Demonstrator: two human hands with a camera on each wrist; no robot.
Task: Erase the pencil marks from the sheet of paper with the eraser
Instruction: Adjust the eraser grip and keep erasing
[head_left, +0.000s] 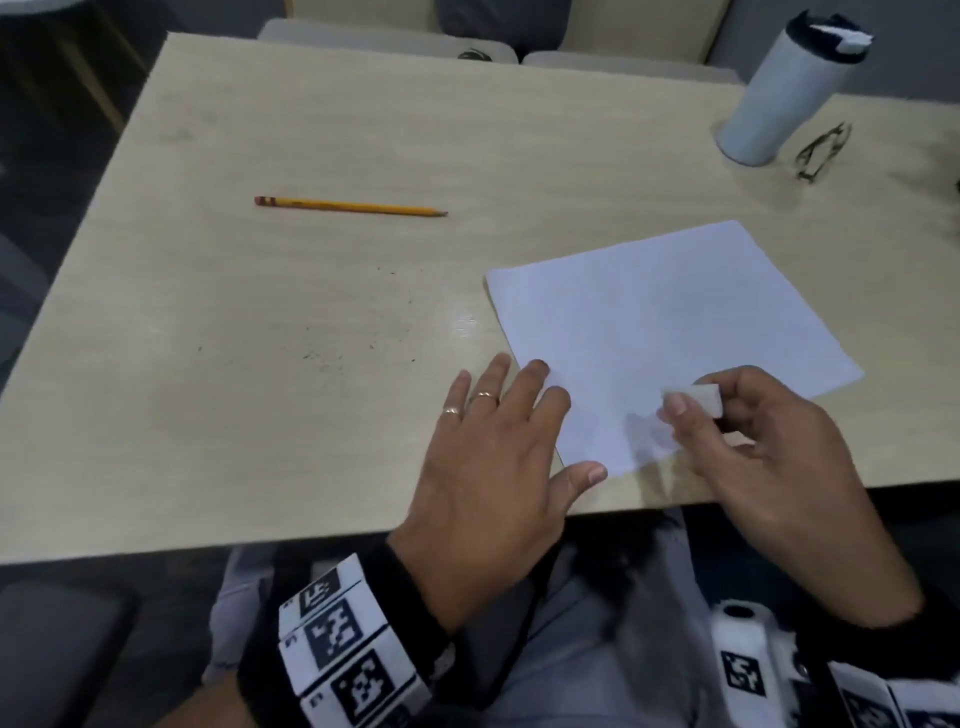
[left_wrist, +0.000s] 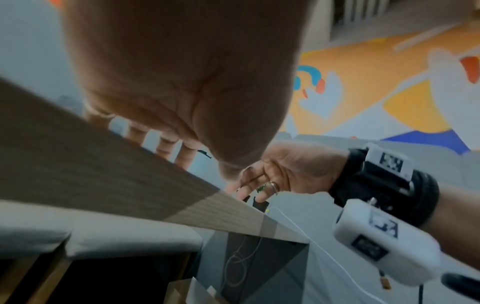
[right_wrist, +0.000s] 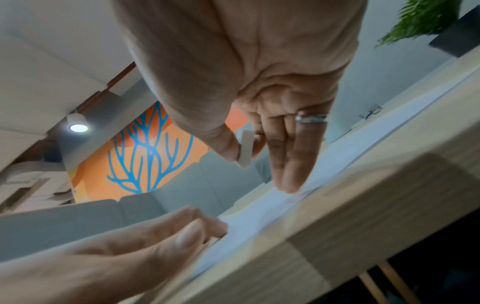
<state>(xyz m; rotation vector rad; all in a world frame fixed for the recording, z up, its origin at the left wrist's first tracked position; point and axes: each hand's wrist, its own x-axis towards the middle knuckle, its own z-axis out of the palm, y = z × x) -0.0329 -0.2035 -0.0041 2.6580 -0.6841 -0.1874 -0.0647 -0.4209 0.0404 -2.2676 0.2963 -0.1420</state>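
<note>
- The right hand (head_left: 774, 447) pinches a small white eraser (head_left: 701, 397) between thumb and forefinger; its other fingers (right_wrist: 291, 164) are curled loosely below, reaching down toward the near edge of the sheet.
- The eraser sits just above the near part of the sheet of paper (head_left: 670, 332); whether it touches the paper cannot be told from the head view, and in the right wrist view it appears lifted clear.
- The left hand (head_left: 493, 457) lies flat with its fingers (head_left: 535, 379) spread wide and holding nothing. The forefinger and middle fingertips rest on the left near edge of the sheet, the thumb at its near corner, while the ring and little fingers lie on the bare surface (head_left: 260, 415) beside the sheet.
- Two rings show on the left hand's outer fingers.
- The sheet lies skewed, reaching away and to the right of both sets of fingers. Any pencil marks on it are too faint to make out.
- A yellow pencil (head_left: 350, 206) lies well beyond and to the left of the left fingers, apart from the sheet.
- Dark specks (head_left: 322, 356) dot the surface left of the left fingers.
- Far beyond the right fingers stand a white tumbler (head_left: 779, 98) and, just beside it, a folded pair of glasses (head_left: 823, 153).
</note>
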